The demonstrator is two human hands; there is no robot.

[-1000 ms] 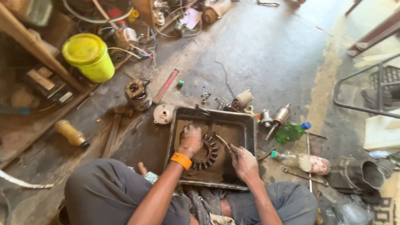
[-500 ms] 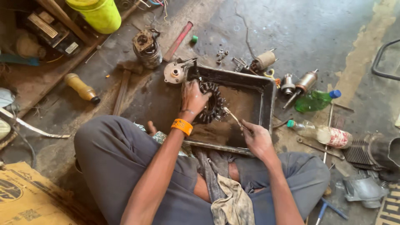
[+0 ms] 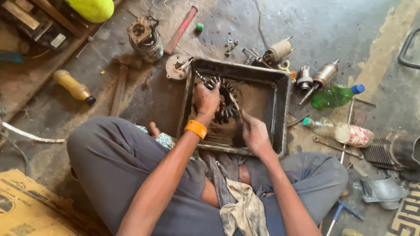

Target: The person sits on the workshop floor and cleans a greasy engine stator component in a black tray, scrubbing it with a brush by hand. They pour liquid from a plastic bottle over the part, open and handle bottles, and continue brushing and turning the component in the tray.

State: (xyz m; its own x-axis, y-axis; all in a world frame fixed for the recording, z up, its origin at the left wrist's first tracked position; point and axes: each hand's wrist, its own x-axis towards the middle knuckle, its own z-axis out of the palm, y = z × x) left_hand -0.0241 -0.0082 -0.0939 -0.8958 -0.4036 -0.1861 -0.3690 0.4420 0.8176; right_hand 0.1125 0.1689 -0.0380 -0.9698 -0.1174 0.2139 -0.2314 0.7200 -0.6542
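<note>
Down in the black metal tray (image 3: 280,83), the left hand (image 3: 206,99) is clamped on a ring-shaped stator coil (image 3: 224,109), while the right hand (image 3: 253,133) pinches a thin brush (image 3: 235,104) against it. Grimy concrete floor (image 3: 332,30) lies all around. Two plastic bottles (image 3: 334,97) sit just beside the tray's right edge; bare floor opens beyond.

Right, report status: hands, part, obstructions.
Left hand grips the dark ring-shaped toothed stator inside the black metal tray. Right hand holds a thin tool against it. Nothing obstructing.
</note>
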